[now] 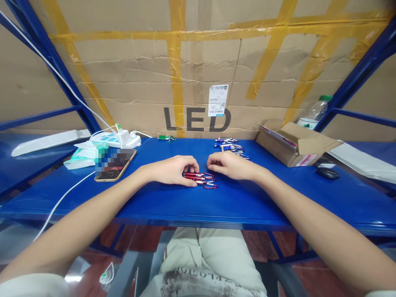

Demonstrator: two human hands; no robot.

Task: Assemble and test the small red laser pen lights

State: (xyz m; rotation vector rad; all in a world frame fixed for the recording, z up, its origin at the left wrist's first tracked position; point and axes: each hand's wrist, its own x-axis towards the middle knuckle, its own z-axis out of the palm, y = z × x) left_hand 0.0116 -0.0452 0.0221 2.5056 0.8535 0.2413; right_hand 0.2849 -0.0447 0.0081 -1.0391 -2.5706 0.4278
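Blue tabletop (173, 204), backed by a taped cardboard wall (139, 82) marked LED, carried a small bundle of red keychain lights (198, 176) lying side by side at its middle, clips pointing right, between the person's 2 hands. The left hand (173, 170) was curled over the bundle's barrels, thumb in front and fingers behind, grasping them, while the right hand (230, 165) rested knuckles-up with bent fingertips at the clip ends, though I could not tell whether it gripped anything. Behind it lay a pile of blue keychain lights (230, 146), with a phone (116, 165) to the left and an open carton (293, 144) to the right.
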